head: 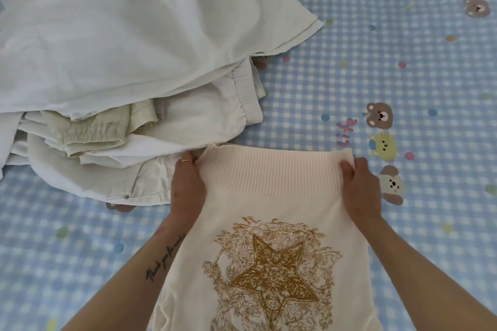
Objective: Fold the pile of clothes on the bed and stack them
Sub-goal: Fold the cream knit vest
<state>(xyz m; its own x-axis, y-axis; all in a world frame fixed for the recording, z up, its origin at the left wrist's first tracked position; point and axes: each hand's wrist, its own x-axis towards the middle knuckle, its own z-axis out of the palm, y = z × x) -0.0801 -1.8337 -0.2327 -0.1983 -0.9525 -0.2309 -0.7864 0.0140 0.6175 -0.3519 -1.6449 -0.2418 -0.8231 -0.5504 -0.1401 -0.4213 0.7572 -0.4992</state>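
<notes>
A cream knit sweater [271, 212] with a gold star print lies between my arms, its ribbed hem pointing away from me. My left hand [187, 185] grips the hem's left corner, fingers curled under the fabric. At the hem's right corner, my right hand [360, 188] holds the edge with its thumb on top. The sweater's lower part runs out of the frame at the bottom. A pile of white and cream clothes [115, 62] lies rumpled to the upper left, touching the sweater's far left corner.
The bed is covered by a blue checked sheet [390, 67] printed with cartoon bears and coloured dots. Open sheet shows to the right of the sweater and at the lower left.
</notes>
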